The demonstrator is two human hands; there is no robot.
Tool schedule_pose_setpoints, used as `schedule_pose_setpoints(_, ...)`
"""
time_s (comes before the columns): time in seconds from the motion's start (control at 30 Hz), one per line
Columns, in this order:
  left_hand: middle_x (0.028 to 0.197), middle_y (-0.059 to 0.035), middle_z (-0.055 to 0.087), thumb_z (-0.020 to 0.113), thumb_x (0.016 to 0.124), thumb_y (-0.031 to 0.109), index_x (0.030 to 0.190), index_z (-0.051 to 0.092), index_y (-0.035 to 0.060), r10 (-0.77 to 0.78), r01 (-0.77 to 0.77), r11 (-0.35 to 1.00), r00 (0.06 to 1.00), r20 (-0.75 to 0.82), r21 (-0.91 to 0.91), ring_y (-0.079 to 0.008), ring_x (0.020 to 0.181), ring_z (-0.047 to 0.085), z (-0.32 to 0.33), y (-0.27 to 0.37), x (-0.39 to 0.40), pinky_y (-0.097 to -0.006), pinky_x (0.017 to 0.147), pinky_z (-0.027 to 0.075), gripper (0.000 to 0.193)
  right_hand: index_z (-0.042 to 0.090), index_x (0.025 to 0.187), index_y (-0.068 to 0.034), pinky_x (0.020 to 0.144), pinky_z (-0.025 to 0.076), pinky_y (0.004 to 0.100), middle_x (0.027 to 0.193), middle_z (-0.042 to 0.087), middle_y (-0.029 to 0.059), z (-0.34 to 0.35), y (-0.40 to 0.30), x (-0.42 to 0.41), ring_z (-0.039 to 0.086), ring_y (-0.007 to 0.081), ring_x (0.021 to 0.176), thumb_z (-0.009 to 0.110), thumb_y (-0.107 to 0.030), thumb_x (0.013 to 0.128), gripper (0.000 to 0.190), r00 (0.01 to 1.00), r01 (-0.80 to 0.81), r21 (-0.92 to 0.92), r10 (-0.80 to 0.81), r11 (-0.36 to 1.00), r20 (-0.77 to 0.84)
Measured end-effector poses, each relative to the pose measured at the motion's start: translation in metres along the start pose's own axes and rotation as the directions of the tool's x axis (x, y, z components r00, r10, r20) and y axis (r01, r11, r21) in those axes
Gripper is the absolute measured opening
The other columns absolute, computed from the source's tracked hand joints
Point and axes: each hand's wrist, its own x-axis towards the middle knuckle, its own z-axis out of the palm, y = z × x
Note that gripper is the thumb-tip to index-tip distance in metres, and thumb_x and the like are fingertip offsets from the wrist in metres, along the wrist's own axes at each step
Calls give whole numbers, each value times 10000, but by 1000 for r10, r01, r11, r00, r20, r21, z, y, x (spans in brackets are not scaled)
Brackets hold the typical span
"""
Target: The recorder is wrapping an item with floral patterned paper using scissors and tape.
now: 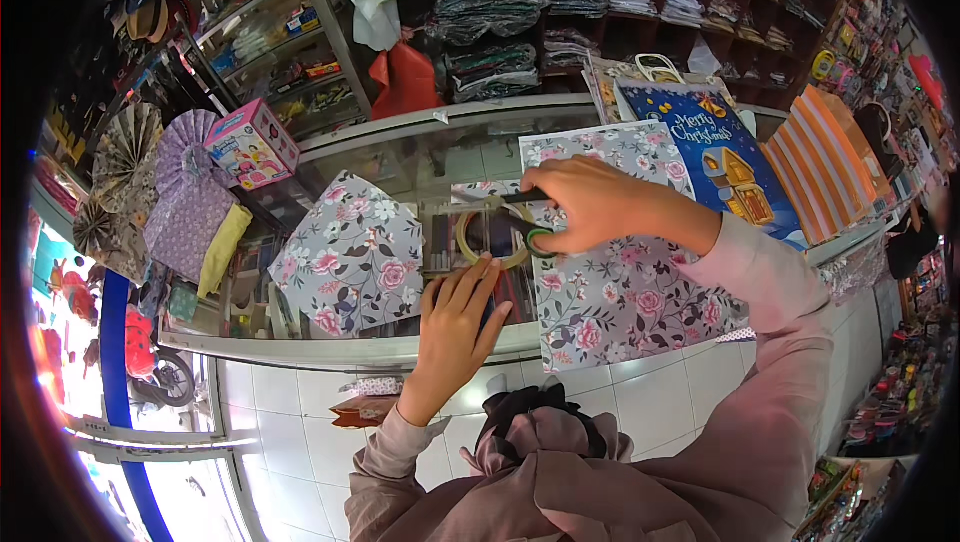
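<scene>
My left hand reaches over the glass counter, fingertips at the lower rim of a roll of yellowish tape. My right hand is closed around scissors with dark and green handles, just right of the tape roll. Beneath my right hand lies a large sheet of grey floral wrapping paper, overhanging the counter's near edge. Left of my left hand is a folded piece of the same floral paper. A small strip of floral paper lies behind the tape roll.
A pink toy box and a pleated purple floral package stand at the left. A blue Christmas gift bag and an orange striped bag are at the right. Shelves of plastic-wrapped goods rise behind the counter.
</scene>
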Motion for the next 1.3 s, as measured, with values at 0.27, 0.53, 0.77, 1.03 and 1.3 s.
schedule_pose_setpoints(0.27, 1204, -198, 538, 602, 882, 135, 1224, 534, 1, -95, 71, 968, 992, -86, -240, -260, 1027, 563, -7, 16, -7, -362, 853, 419, 373, 494, 1134, 5, 662, 445, 265, 815, 606, 70, -28, -37, -56, 567, 137, 744, 698, -248, 811, 458, 964, -246, 572, 257, 782, 64)
schedule_pose_setpoints(0.53, 720, -116, 651, 580, 935, 151, 919, 589, -71, -363, 510, 487, 856, 367, -708, -153, 655, 652, 14, 48, -55, -240, 601, 511, 223, 442, 1209, -16, 745, 500, 278, 991, 660, 100, 23, -71, -171, 642, 144, 842, 673, -154, 848, 450, 976, -212, 887, 134, 410, 171)
schedule_pose_setpoints(0.77, 789, -95, 673, 520, 976, 224, 911, 609, -71, -466, 472, 98, 799, 379, -876, -187, 792, 689, 46, 66, -52, -248, 667, 525, 314, 454, 1218, -27, 687, 441, 272, 941, 662, 66, 71, -87, -209, 628, 155, 858, 723, -240, 815, 530, 960, -276, 811, 110, 515, 257)
schedule_pose_setpoints(1.03, 722, -46, 637, 562, 952, 150, 825, 621, -69, -440, 455, 136, 824, 357, -880, -166, 822, 689, 47, 67, -53, -224, 693, 506, 260, 503, 1259, -31, 724, 441, 290, 847, 630, 57, 95, -119, -263, 568, 140, 749, 720, -282, 816, 553, 896, -443, 770, 240, 459, 373)
schedule_pose_setpoints(1.3, 781, -68, 669, 593, 932, 132, 914, 673, -88, -421, 486, 249, 833, 358, -838, -92, 751, 621, 44, 69, -69, -227, 719, 504, 235, 521, 1197, -11, 618, 420, 265, 833, 672, 47, 135, -153, -238, 552, 114, 675, 720, -261, 816, 497, 873, -329, 873, 469, 361, 135)
